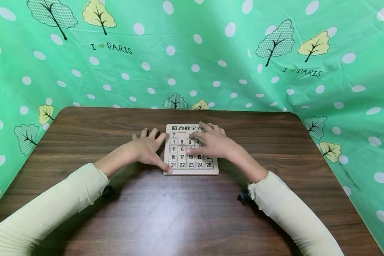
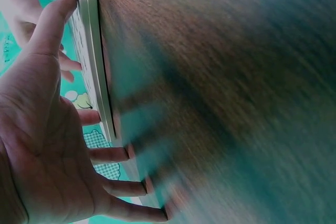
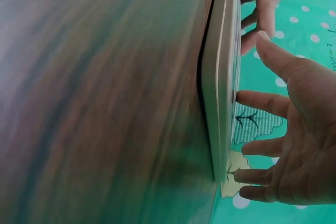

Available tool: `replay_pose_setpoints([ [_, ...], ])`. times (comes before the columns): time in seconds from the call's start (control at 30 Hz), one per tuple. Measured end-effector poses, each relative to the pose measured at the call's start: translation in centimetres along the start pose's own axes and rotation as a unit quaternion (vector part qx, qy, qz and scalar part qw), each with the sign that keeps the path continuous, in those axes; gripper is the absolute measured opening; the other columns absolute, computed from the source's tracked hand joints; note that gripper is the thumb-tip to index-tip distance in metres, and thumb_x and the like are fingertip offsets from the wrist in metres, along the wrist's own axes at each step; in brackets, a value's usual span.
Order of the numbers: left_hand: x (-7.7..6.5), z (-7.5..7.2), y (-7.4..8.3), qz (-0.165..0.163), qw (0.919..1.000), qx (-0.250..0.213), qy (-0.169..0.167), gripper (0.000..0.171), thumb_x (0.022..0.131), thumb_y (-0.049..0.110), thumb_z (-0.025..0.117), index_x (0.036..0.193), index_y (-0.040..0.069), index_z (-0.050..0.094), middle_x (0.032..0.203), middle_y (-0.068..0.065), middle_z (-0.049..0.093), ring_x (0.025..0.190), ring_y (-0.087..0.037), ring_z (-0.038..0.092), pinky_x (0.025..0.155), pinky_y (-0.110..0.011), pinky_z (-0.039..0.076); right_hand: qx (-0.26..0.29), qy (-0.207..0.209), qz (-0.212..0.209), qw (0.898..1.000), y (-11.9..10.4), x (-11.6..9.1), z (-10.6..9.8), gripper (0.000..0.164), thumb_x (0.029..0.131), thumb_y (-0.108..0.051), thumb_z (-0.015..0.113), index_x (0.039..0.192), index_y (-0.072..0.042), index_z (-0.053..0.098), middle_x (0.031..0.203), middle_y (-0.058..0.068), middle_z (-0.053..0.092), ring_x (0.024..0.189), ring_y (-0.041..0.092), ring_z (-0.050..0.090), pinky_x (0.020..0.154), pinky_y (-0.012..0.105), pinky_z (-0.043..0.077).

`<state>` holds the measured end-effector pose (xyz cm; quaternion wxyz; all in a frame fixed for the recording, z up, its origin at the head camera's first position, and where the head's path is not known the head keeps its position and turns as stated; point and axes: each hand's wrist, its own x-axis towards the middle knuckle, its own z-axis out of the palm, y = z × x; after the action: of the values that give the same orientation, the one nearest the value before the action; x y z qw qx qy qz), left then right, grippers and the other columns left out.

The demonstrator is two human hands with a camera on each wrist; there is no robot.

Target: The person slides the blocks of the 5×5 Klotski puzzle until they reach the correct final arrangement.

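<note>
A cream sliding number puzzle (image 1: 192, 172) lies flat on the table, its numbered tiles in rows below a printed title. One slot in the top row, right of tile 7 (image 1: 174, 135), shows bare. My left hand (image 1: 144, 147) is spread at the puzzle's left side, thumb on the lower left corner and index fingertip at the upper left edge; its other fingers reach down to the table. Over the upper right part hovers my right hand (image 1: 216, 142), fingers extended, index fingertip at a top-row tile right of the bare slot. It hides several tiles on the right.
The dark wood table (image 1: 166, 213) extends on all sides of the puzzle. A green polka-dot cloth (image 1: 195, 46) with printed trees hangs behind and beside it. Dark wrist devices show under both sleeves, one at the left cuff (image 1: 108, 192).
</note>
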<state>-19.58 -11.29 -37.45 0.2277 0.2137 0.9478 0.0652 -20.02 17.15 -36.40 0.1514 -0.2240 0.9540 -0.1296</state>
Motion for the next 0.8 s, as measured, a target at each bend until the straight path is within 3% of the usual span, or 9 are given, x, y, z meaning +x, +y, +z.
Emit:
replay_pose_setpoints([
  [0.23, 0.1, -0.1, 0.1, 0.001, 1.0000, 0.004, -0.002, 0.142, 0.071, 0.092, 0.085, 0.178, 0.022, 0.023, 0.175, -0.025, 0.031, 0.165, -0.069, 0.019, 0.121, -0.093, 0.028, 0.014, 0.015, -0.009, 1.000, -0.3, -0.1, -0.1, 0.075, 0.098, -0.073, 0.075, 0.158, -0.030, 0.066, 0.189, 0.022, 0.019, 0.172, 0.058, 0.018, 0.136, 0.080, 0.017],
  [0.5, 0.3, 0.0, 0.0, 0.001, 1.0000, 0.009, -0.003, 0.143, 0.071, 0.094, 0.083, 0.178, 0.019, 0.024, 0.176, -0.025, 0.032, 0.165, -0.071, 0.021, 0.120, -0.094, 0.029, -0.001, -0.007, -0.039, 0.999, -2.7, 1.7, 0.3, 0.081, 0.098, -0.076, 0.072, 0.168, -0.037, 0.056, 0.191, 0.020, 0.014, 0.172, 0.058, 0.016, 0.137, 0.079, 0.014],
  [0.8, 0.3, 0.1, 0.0, 0.005, 0.9999, 0.008, -0.003, 0.141, 0.071, 0.094, 0.082, 0.176, 0.018, 0.026, 0.174, -0.025, 0.033, 0.164, -0.070, 0.021, 0.119, -0.095, 0.029, -0.008, -0.024, -0.018, 1.000, -2.8, 1.9, 0.5, 0.078, 0.099, -0.078, 0.070, 0.167, -0.039, 0.057, 0.191, 0.019, 0.014, 0.173, 0.057, 0.014, 0.138, 0.079, 0.012],
])
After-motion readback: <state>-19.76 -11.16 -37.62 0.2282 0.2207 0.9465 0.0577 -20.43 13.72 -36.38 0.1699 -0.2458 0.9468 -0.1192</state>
